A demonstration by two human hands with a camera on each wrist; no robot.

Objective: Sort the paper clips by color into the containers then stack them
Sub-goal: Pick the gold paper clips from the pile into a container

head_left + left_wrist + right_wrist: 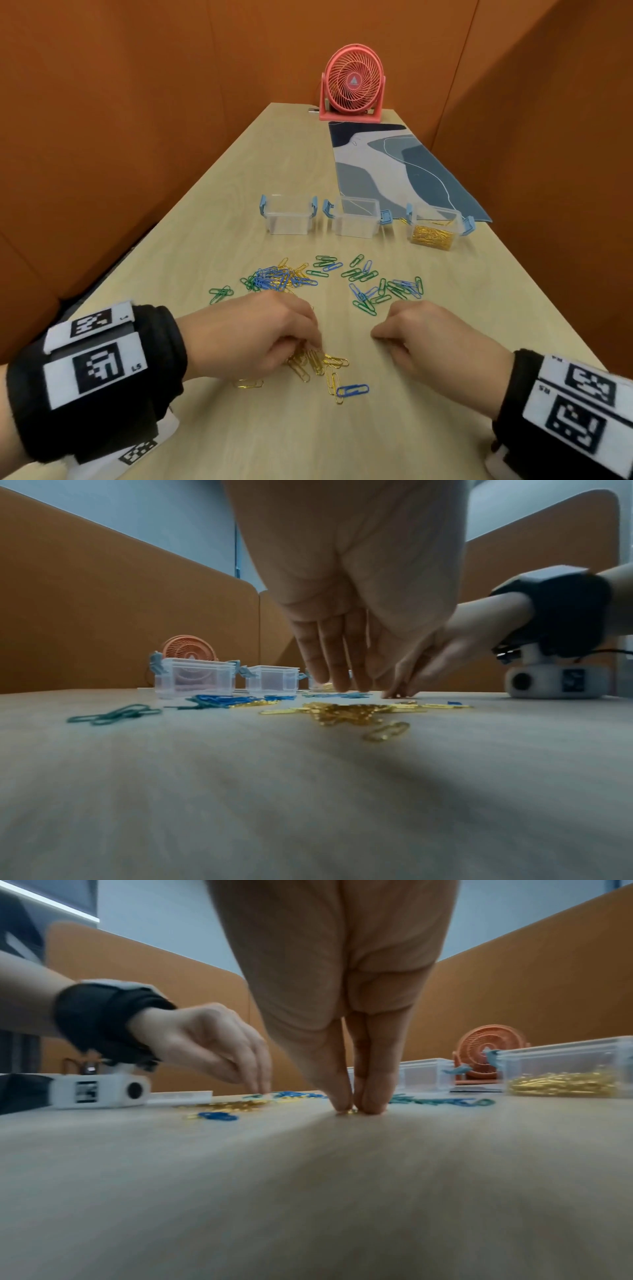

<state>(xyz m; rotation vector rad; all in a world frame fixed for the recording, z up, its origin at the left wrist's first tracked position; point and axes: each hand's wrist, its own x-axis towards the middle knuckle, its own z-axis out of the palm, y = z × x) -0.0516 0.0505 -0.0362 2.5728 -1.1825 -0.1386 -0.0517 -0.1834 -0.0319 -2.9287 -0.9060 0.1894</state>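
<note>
Three clear containers with blue latches stand in a row: the left one [290, 219] and the middle one [356, 219] look empty, the right one [433, 231] holds gold clips. Blue, green and gold paper clips [281, 277] lie mixed before them, with more green and blue ones [383, 287] to the right. A pile of gold clips [315, 363] lies near me. My left hand [310, 341] touches the pile's far edge with nearly straight fingers [342, 680]. My right hand [376, 335] pinches a small gold clip [351, 1111] against the table.
A single blue clip [352, 390] lies beside the gold pile, and a few green clips [221, 294] sit to the left. A pink fan [352, 82] and a blue patterned mat [404, 171] occupy the far right of the wooden table. Orange partitions enclose it.
</note>
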